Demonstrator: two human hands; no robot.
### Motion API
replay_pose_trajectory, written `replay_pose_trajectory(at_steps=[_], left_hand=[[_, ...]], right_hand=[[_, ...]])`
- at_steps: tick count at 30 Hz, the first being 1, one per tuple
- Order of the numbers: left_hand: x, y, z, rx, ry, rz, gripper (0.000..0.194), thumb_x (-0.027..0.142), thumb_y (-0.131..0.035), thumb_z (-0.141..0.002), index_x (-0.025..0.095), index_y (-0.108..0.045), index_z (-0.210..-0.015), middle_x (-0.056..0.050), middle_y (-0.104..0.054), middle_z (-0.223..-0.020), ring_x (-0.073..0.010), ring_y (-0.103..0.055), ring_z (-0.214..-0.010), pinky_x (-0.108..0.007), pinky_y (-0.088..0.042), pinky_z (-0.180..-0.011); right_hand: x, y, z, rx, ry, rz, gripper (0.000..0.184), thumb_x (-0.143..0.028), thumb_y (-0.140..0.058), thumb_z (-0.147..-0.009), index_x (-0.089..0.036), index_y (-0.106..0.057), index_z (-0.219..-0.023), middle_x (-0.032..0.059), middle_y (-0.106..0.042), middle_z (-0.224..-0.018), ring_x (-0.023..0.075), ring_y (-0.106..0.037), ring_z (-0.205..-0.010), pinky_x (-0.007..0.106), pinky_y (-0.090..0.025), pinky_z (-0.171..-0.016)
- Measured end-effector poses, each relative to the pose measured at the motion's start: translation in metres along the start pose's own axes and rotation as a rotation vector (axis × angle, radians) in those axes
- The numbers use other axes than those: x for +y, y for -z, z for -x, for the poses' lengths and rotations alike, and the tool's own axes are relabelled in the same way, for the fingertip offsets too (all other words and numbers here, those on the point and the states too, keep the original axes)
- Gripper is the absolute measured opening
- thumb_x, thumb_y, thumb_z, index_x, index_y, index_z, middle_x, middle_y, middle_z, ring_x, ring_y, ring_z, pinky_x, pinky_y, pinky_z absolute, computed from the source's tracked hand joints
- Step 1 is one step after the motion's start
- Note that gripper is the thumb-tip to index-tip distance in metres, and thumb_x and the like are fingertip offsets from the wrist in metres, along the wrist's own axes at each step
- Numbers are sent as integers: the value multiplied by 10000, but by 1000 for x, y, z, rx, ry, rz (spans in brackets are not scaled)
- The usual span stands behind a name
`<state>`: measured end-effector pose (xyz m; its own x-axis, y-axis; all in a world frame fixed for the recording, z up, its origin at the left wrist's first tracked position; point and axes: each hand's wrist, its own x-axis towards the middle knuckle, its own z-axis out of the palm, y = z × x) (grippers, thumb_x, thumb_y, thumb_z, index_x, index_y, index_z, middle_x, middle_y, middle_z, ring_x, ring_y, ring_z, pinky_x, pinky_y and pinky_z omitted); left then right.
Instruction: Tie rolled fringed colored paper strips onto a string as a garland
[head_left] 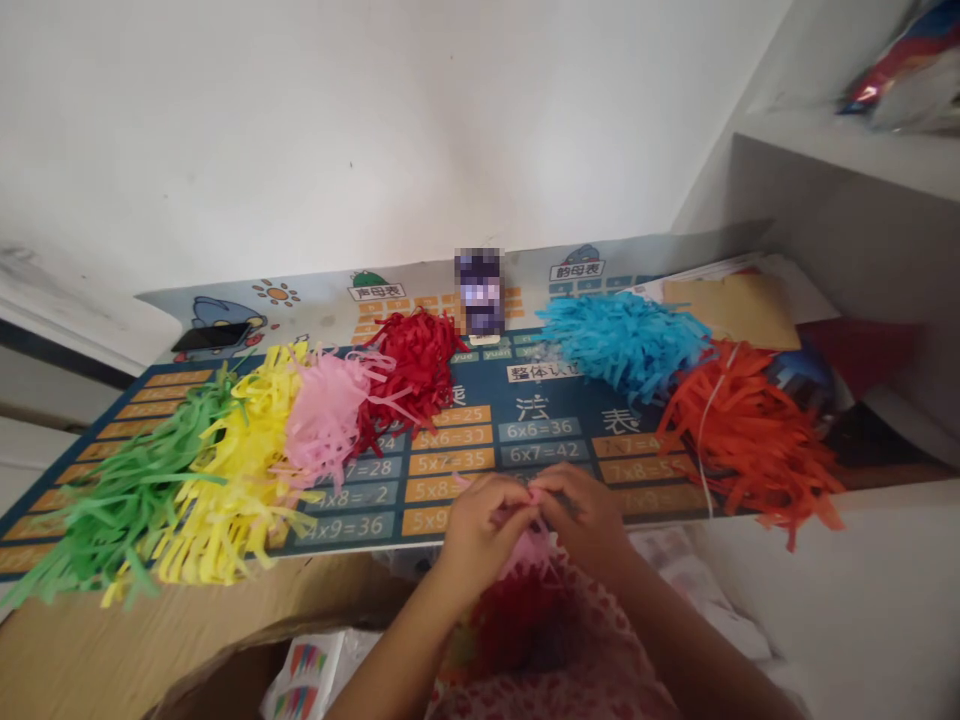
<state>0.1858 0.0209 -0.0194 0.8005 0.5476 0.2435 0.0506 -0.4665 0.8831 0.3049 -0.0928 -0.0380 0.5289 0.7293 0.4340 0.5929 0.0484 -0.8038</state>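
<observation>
My left hand (484,530) and my right hand (589,515) meet fingertip to fingertip at the table's front edge. Both pinch the top of a pink paper tassel (532,550), whose fringe hangs below my fingers. Dark red fringe (517,615) shows beneath it, blurred, against patterned cloth. On the mat, to the left, lie bundles of cut paper fringe: green (142,480), yellow (232,490), pink (326,415) and red (416,370). A blue bundle (626,340) and an orange bundle (750,430) lie to the right.
The printed times-table mat (360,525) covers the table. A phone (214,338) lies at the back left; a pixelated upright object (480,295) stands at the wall. Papers and a tan envelope (735,310) are at the back right. Below the front edge is a box with packets (307,670).
</observation>
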Motion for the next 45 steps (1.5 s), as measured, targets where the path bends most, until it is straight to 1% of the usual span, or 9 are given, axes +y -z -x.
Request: replay_pose_trajectory(at_steps=[3, 9, 13, 20, 25, 31, 36, 40, 45], left_hand=[[1, 5, -1, 4, 16, -18, 126, 253, -651, -852, 198, -677, -742, -9, -686, -729, -139, -632, -681, -253, -483, -693], [-1, 11, -4, -57, -13, 83, 87, 283, -692, -823, 218, -748, -805, -27, -715, -774, -162, -664, -718, -258, -509, -674], [2, 3, -6, -113, 14, 167, 145, 298, -685, -831, 206, -718, -724, -20, -678, -713, -152, -636, -672, -257, -496, -637], [7, -8, -3, -156, 46, 193, 203, 334, -681, -831, 185, -722, -699, -39, -653, -710, -158, -615, -674, -262, -486, -621], [6, -7, -3, -147, 196, 333, 208, 371, -711, -813, 186, -745, -725, -43, -669, -725, -154, -614, -681, -264, -489, -648], [28, -33, -5, -287, 382, 715, 251, 416, -814, -693, 175, -750, -717, -108, -719, -1093, -248, -661, -988, -343, -533, -836], [25, -35, 2, -278, 496, 786, 318, 444, -826, -669, 144, -724, -704, -31, -694, -659, -122, -617, -587, -235, -493, -604], [6, -5, 15, -213, 473, 656, 330, 456, -790, -715, 137, -710, -691, -15, -660, -590, -97, -559, -517, -206, -434, -542], [-26, 34, 35, -125, 480, 540, 320, 444, -754, -760, 142, -694, -673, -5, -632, -569, -101, -543, -532, -210, -421, -561]], right_hand=[[9, 26, 10, 8, 14, 143, 115, -266, -580, -912, -245, -683, -957, 39, -712, -893, 195, -654, -864, 321, -495, -788], [49, 100, 47, 366, -239, 580, 250, -404, -546, -922, -211, -691, -856, 71, -700, -864, 211, -636, -775, 330, -481, -704], [70, 127, 61, 467, -348, 805, 372, -469, -496, -931, -177, -710, -844, 90, -690, -840, 207, -614, -729, 323, -448, -679], [78, 147, 27, 179, -689, 986, 202, -342, -620, -844, -206, -729, -743, 75, -694, -831, 192, -605, -712, 280, -367, -603], [56, 146, 23, 480, -582, 491, 256, -425, -611, -822, -205, -728, -768, 43, -690, -800, 188, -607, -715, 293, -428, -667], [3, 71, 23, 209, -363, -151, 214, -382, -660, -825, -230, -756, -709, 12, -586, -684, 156, -551, -685, 274, -443, -659], [-8, 29, 13, 235, -490, -643, 196, -379, -770, -742, -212, -707, -660, 25, -638, -856, 160, -597, -821, 275, -492, -761], [5, 46, -11, 300, -719, -1285, 208, -362, -811, -722, -223, -661, -759, -22, -663, -801, 123, -636, -735, 306, -565, -787], [34, 112, -44, 431, -646, -1447, 204, -132, -749, -765, -185, -554, -736, -85, -547, -631, 17, -533, -523, 115, -536, -582]])
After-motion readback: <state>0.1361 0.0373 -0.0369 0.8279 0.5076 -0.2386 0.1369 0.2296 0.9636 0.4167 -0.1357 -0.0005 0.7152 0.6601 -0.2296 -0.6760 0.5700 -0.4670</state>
